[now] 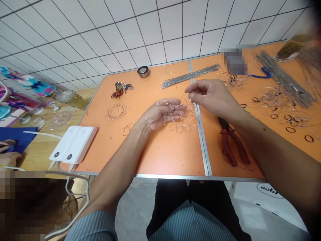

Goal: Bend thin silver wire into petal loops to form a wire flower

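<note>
I log the right hand (209, 95) pinching a thin wire end (190, 96) between thumb and forefinger, just above the wire flower (182, 122). The left hand (159, 113), half-curled, holds that flower against the orange tabletop (160, 154). Red-handled pliers (232, 147) lie right of the hands; wire rods (190, 76) lie beyond.

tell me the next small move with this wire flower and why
Probably bend the wire end pinched in the right hand down against the wire flower lying in the left hand, because that end seems to stick up loose from the loops. The red-handled pliers lie nearby.
</note>
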Action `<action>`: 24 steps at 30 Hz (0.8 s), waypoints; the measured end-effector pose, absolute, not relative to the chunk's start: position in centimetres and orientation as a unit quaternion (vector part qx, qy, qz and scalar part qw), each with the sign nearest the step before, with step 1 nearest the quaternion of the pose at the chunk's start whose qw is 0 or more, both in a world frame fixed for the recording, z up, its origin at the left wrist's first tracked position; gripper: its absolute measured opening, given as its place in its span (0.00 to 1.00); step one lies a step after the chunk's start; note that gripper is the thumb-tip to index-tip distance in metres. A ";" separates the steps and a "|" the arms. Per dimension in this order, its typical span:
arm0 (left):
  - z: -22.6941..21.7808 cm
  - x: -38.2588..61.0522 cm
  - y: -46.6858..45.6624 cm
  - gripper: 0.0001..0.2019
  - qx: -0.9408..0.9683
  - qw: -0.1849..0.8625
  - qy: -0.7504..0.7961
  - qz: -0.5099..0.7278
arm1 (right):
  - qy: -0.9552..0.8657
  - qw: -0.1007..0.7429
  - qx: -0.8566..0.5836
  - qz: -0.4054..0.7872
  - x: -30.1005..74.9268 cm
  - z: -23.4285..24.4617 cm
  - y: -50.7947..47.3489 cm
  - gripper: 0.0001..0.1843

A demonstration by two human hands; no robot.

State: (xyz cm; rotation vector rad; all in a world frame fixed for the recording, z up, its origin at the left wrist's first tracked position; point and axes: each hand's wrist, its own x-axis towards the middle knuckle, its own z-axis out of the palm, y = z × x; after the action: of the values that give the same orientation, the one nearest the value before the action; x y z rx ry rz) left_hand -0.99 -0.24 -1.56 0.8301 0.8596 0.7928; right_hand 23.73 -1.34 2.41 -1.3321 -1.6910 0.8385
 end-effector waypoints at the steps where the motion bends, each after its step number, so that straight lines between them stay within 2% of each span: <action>1: -1.5 -1.0 -0.2 0.09 0.379 0.752 0.396 0.365 | -0.667 0.399 -0.535 0.330 24.0 2.3 -1.2 0.09; 4: -1.4 -1.3 0.0 0.10 0.375 0.749 0.400 0.372 | -0.666 0.383 -0.560 0.310 24.8 2.3 -0.8 0.09; 9: -1.3 -1.8 0.4 0.13 0.369 0.753 0.388 0.384 | -0.681 0.338 -0.574 0.303 25.5 2.3 -0.3 0.03; 13: -1.1 -1.8 0.4 0.13 0.368 0.750 0.386 0.392 | -0.690 0.318 -0.558 0.334 25.4 2.1 -0.2 0.08; 24: -1.4 -1.9 0.5 0.13 0.357 0.743 0.403 0.398 | -0.663 0.354 -0.558 0.353 25.3 2.3 -0.4 0.07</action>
State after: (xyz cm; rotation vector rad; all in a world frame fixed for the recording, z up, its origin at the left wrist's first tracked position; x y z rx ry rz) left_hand -1.86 0.55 -1.44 0.7822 0.8838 0.8727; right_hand 25.32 -0.35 2.27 -1.4434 -1.7131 0.9121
